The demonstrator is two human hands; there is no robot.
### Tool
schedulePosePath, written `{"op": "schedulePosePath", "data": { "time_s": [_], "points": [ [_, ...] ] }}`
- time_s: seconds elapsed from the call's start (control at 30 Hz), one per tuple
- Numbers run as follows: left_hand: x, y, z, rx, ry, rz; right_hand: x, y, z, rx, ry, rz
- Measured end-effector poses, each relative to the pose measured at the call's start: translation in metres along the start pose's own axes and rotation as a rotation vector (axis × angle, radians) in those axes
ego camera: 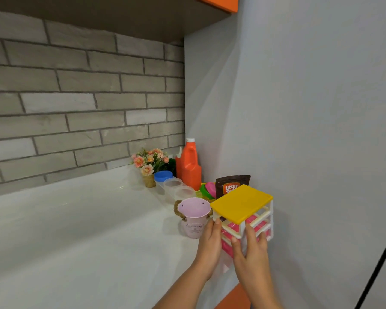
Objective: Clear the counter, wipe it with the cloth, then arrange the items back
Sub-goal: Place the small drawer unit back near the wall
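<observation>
Small drawer unit (245, 210), yellow-topped, gripped by left hand (210, 246) and right hand (250, 253) at white table's (76, 230) right end. Just left: pink bucket (194, 217). Behind: orange bottle (189, 166), flowers (148, 161).

Bare counter (76, 230) left of bucket (194, 217)

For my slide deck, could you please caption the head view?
Both hands, left hand and right hand, hold a yellow-topped drawer unit beside a pink bucket on the white counter.

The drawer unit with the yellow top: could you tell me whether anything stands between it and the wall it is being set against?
Nothing visible does. Both hands, left and right, hold the drawer unit close against the wall.
</observation>
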State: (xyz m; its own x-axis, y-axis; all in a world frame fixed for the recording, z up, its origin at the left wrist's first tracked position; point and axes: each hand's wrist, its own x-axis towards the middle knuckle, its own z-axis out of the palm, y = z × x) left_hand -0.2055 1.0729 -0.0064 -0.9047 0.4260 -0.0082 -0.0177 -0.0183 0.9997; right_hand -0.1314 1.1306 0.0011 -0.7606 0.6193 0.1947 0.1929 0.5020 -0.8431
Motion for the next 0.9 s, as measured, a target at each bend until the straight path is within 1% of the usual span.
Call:
{"op": "schedulePosePath", "data": {
  "time_s": [0.1, 0.2, 0.3, 0.43, 0.67, 0.9],
  "points": [
    [-0.022, 0.007, -0.028, -0.003, 0.027, 0.054, -0.028, -0.025, 0.007, -0.01, -0.014, -0.043],
    [-0.048, 0.012, -0.063, 0.013, 0.061, 0.093, -0.057, -0.055, 0.019, -0.045, -0.064, -0.051],
    [-0.077, 0.019, -0.105, 0.032, 0.111, 0.11, -0.09, -0.084, 0.04, -0.017, -0.104, -0.085],
    [-0.114, 0.021, -0.169, 0.054, 0.205, 0.121, -0.132, -0.116, 0.078, 0.052, -0.151, -0.173],
    [-0.175, 0.019, -0.28, 0.079, 0.37, 0.141, -0.194, -0.167, 0.154, 0.184, -0.257, -0.269],
    [-0.208, 0.012, -0.374, 0.047, 0.541, 0.144, -0.226, -0.209, 0.228, 0.267, -0.429, -0.341]
  ]
}}
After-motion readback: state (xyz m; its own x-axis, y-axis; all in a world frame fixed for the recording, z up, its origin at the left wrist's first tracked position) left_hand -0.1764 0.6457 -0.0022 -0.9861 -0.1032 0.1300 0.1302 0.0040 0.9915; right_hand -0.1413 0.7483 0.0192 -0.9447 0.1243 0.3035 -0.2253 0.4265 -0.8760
